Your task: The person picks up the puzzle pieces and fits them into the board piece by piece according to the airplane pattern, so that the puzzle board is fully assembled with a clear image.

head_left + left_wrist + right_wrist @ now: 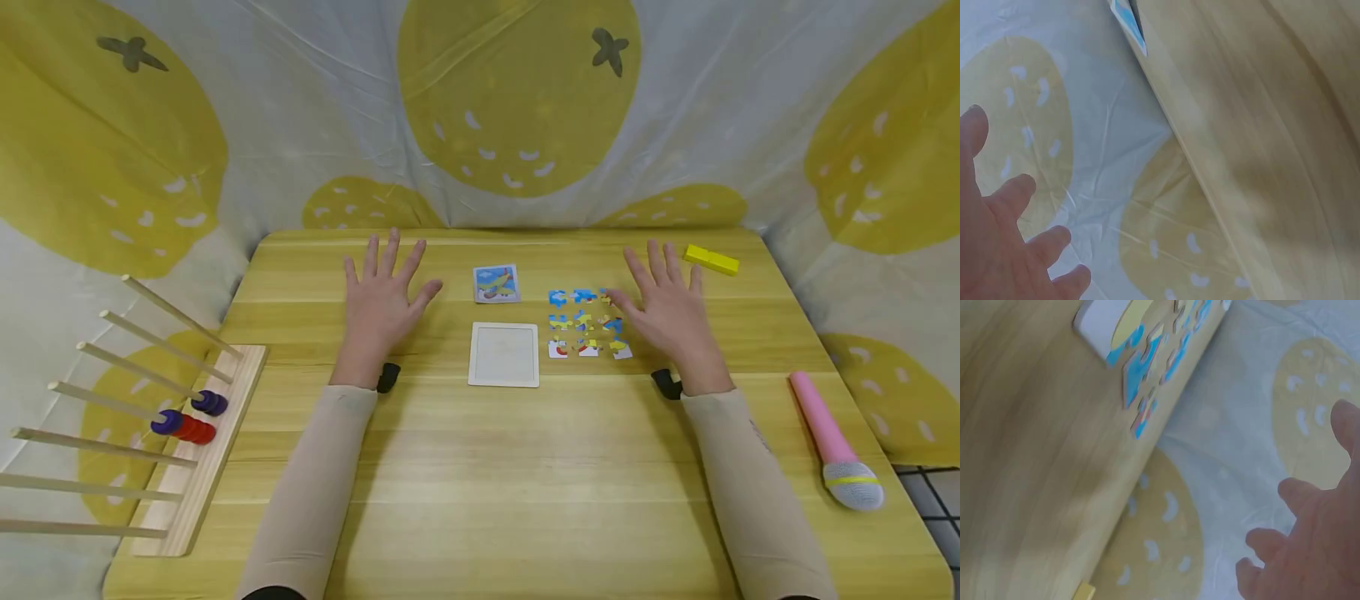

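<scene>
My left hand is held over the table's left half with fingers spread, holding nothing. To its right lie a small picture card of a yellow plane on blue and, nearer me, a square white puzzle tray. Several loose jigsaw pieces are laid out in rows right of the tray. My right hand, fingers spread too, is just right of these pieces; its thumb overlaps the top right one in the head view. In the right wrist view some puzzle pieces show near the table edge, apart from the right hand.
A yellow block lies at the back right. A pink toy microphone rests along the right edge. At the left stands a wooden peg rack with tall rods and red and purple rings. A fruit-patterned cloth hangs behind the table.
</scene>
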`<move>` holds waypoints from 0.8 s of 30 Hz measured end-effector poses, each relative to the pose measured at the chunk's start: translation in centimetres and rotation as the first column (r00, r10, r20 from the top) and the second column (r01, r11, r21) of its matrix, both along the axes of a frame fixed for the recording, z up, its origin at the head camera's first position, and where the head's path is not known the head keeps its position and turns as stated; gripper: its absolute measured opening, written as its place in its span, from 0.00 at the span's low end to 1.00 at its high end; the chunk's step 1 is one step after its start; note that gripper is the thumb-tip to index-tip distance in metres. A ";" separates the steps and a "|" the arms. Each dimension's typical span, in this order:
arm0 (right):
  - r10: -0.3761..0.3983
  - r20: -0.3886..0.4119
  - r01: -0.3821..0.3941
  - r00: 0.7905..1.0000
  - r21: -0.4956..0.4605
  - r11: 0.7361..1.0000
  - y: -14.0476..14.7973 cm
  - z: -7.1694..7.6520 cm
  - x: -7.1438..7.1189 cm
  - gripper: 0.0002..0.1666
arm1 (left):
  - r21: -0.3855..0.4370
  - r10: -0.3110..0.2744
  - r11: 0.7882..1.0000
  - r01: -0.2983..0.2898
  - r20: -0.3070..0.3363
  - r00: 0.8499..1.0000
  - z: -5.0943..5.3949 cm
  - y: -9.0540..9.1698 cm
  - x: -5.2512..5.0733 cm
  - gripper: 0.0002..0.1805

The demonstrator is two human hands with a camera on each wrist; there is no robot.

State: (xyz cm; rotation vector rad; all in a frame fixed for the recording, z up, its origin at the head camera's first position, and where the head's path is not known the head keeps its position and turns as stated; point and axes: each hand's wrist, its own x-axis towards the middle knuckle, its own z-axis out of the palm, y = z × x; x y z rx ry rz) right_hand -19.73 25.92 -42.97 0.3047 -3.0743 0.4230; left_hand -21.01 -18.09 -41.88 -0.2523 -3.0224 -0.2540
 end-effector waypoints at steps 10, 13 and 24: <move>0.061 -0.070 -0.071 0.996 -0.148 0.986 -3.8 0.1 -1.4 0.46 | 0.110 -0.083 0.991 0.070 0.119 0.989 -0.2 2.8 0.9 0.50; 0.032 -0.060 -0.044 0.998 -0.202 0.978 -4.6 -0.1 -2.2 0.46 | 0.222 -0.140 0.971 0.088 0.230 0.963 -0.4 3.3 1.2 0.56; 0.021 0.216 0.089 0.976 -0.490 0.867 -5.4 -1.2 -4.7 0.46 | 0.430 -0.341 0.892 0.136 0.445 0.828 -2.2 3.4 1.5 0.63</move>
